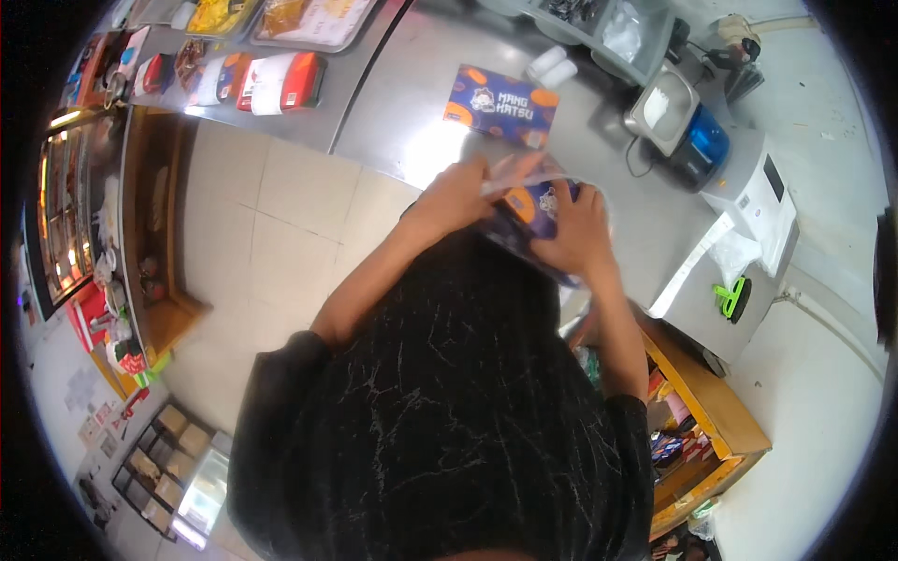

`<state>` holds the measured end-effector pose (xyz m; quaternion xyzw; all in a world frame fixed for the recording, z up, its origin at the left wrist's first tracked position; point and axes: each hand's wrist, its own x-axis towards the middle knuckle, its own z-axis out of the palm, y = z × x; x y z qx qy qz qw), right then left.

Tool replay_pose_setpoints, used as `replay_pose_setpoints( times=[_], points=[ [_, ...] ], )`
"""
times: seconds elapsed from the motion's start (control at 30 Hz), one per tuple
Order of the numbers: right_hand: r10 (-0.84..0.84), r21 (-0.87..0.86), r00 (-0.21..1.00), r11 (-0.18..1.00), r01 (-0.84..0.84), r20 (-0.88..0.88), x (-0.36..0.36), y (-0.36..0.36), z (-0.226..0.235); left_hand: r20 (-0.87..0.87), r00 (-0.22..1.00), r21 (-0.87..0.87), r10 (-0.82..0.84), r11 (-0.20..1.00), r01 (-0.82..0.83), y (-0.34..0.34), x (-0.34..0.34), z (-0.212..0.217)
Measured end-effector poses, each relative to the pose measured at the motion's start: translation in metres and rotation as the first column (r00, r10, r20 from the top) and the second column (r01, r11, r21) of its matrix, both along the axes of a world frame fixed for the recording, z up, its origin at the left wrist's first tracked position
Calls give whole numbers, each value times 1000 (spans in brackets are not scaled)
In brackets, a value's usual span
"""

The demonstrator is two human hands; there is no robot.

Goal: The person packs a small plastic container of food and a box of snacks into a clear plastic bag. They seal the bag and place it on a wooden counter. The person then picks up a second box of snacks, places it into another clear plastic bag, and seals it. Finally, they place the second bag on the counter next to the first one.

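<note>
At the steel counter's near edge, my left hand [456,198] pinches the rim of a clear plastic bag [510,176]. Partly inside that bag is a purple and orange printed box [531,208]. My right hand [582,232] is curled over the box's right side, fingers on its top. The bag's lower part is hidden by my hands and black shirt. Just beyond stands or lies a second purple and orange box [500,103] of the same print, touched by neither hand. Two small white rolls or cups [552,69] sit beside it.
The steel counter [393,112] carries grey bins [645,37] at the back right, then a metal container [662,110], a blue-topped device [706,140] and a white printer-like machine [756,192]. A green-handled brush [732,299] lies right. Red packages [281,82] line the left counter.
</note>
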<state>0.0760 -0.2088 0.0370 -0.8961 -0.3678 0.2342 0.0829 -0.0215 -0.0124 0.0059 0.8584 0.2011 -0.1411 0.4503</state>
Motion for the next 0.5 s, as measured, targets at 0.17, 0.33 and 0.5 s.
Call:
replay_pose_setpoints(
  times=[0.17,0.33,0.5],
  points=[
    [48,-13,980,999,-46,191,-17,11,-15,167,985,-176,35,984,-5,1,6,37],
    [86,104,977,989,-108,195,-31,17,-32,167,964,-235,206,958,-164,-1,18,26],
    [-35,243,999,970,29,22,-26,14,-29,169,947,-188,272,952,-240,6,21,51]
  ],
)
